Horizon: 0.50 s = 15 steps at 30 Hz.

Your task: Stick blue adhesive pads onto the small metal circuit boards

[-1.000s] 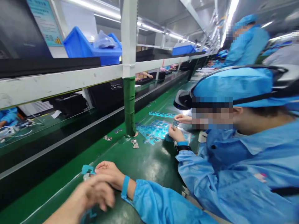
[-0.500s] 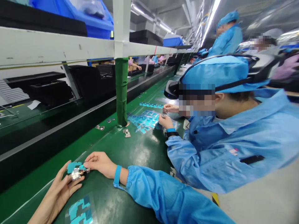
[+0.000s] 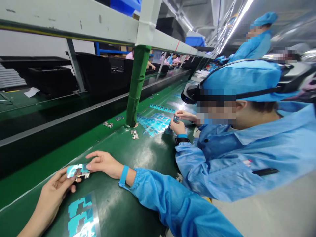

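Clamped between thumb and fingers, the grip of the left hand (image 3: pixel 53 194) holds a small metal part (image 3: pixel 78 171) with blue film on it, in the lower left of the frame, just above the green worktop (image 3: pixel 138 161). The right hand (image 3: pixel 105 163) has its grip apart, fingers spread, and one fingertip touches the right end of the part. A sheet of blue stickers (image 3: pixel 81 215) lies on the worktop at the bottom edge.

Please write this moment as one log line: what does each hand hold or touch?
left hand: holds small part with blue film | right hand: touches same part | nearby: film sheet on green bench
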Each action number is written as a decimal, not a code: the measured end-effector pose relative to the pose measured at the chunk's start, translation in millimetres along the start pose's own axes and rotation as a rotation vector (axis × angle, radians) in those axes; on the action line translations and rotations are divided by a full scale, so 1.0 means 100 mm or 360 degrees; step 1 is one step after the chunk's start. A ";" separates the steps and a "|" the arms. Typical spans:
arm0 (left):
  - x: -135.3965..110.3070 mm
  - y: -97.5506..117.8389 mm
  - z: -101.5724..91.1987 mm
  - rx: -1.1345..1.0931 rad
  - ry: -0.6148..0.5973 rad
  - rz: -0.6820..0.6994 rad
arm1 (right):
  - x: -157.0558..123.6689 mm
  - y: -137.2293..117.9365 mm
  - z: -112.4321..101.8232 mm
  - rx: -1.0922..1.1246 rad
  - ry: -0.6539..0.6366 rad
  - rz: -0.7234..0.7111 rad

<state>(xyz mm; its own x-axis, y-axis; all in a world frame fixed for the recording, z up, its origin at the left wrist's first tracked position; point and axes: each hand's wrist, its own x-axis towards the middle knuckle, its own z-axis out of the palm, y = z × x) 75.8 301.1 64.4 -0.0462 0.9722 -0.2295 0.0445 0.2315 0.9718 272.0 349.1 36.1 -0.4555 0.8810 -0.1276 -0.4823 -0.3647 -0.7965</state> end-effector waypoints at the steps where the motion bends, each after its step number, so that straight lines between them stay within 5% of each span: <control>1: 0.01 -0.01 -0.01 0.0011 0.0008 -0.0012 | 0.00 -0.01 0.00 0.0023 0.0008 0.0008; 9: 0.09 -0.15 -0.08 -0.0146 0.0118 -0.0392 | 0.02 0.00 -0.02 0.0037 0.0060 0.0060; 15: 0.08 -0.21 -0.04 -0.0202 0.0044 -0.0165 | 0.03 -0.01 -0.07 0.0010 0.0041 0.0110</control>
<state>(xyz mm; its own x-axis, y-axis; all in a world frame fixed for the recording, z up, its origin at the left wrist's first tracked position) 71.1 304.0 42.7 -0.0714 0.9416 -0.3290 -0.0880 0.3226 0.9424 276.4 354.1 32.2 -0.4684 0.8612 -0.1972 -0.4554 -0.4266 -0.7814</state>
